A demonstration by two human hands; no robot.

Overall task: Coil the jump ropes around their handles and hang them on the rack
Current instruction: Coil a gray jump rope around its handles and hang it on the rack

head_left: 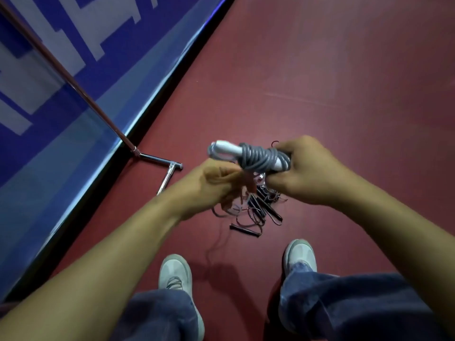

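The right hand [307, 173] is closed around one end of a grey jump rope [258, 158]. Its fingers wrap over the cord where it is wound in thick turns around the white handles [225, 148]. The free ends of the handles stick out to the left of that fist. The left hand [211, 183] sits just beside and a little below the bundle. Its fingers are curled and its thumb is on top, pinching the loose grey cord at the underside of the coil; this hand is blurred. A thin grey strand trails down from under it.

Straight below both hands a tangle of black jump ropes [261, 210] lies on the red floor [344, 82], and one black handle [245, 231] lies at the tangle's near edge. The person's pale sneakers [176, 271] stand either side of that pile, under blue jeans [344, 303].

Left of the left hand and well apart from it, the chrome foot of the rack [160, 159] rests on the floor. Its pole [73, 82] slants up and away. Behind it runs a blue banner [61, 143] with white lettering.
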